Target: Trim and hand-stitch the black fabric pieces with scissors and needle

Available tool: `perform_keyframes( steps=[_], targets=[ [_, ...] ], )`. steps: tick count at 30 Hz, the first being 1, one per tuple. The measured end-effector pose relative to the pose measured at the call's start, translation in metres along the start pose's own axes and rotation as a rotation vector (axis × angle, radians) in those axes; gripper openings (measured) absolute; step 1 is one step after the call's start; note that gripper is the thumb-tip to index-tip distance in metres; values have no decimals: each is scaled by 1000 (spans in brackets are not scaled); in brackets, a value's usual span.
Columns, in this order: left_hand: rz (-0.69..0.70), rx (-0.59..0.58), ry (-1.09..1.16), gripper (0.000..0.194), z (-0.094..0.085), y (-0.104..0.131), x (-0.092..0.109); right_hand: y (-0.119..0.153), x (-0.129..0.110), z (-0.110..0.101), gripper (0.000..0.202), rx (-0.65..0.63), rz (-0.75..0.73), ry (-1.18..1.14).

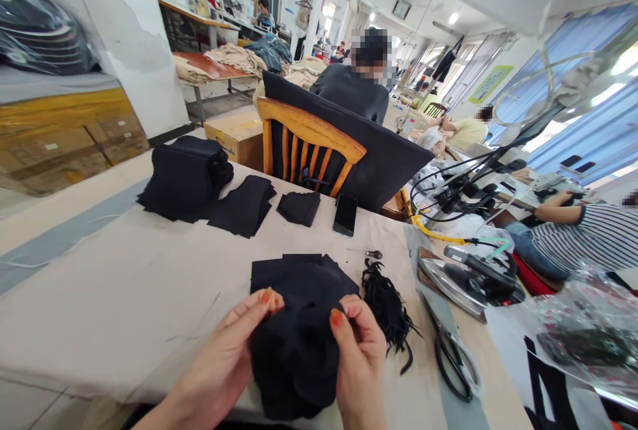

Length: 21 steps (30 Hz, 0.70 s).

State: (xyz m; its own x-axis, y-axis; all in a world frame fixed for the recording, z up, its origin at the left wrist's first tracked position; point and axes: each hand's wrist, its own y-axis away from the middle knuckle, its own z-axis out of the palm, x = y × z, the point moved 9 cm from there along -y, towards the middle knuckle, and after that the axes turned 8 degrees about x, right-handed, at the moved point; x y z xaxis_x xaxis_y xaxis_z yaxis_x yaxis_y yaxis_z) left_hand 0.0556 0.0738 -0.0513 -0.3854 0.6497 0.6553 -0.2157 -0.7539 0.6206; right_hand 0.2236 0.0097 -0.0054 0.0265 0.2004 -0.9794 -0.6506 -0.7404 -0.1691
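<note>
Between my two hands a black fabric piece (299, 343) is held up at the near edge of the table. My left hand (234, 337) pinches its left upper edge between thumb and fingers. On the other side my right hand (359, 343) grips the right edge, thumb on top. Directly behind it, more flat black fabric pieces (266, 272) lie on the light cloth. A heap of thin black fabric strips (386, 310) lies just right of my right hand. Beyond the pieces rests a small pointed tool with a dark handle (373, 254).
A tall stack of black fabric (187, 174), two lower piles (244, 207) (299, 208) and a phone (345, 216) line the far edge. To the right are scissors (456, 357) and an iron (458, 280). A wooden chair (309, 131) stands beyond; people sit farther off.
</note>
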Motion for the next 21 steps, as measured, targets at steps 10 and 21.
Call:
perform_keyframes(
  steps=[10, 21],
  targets=[
    [75, -306, -270, 20, 26, 9, -6, 2, -11, 7, 8, -66, -43, 101],
    [532, -166, -595, 14, 22, 25, 34, 17, -33, 32, 12, -158, -282, 384]
  ],
)
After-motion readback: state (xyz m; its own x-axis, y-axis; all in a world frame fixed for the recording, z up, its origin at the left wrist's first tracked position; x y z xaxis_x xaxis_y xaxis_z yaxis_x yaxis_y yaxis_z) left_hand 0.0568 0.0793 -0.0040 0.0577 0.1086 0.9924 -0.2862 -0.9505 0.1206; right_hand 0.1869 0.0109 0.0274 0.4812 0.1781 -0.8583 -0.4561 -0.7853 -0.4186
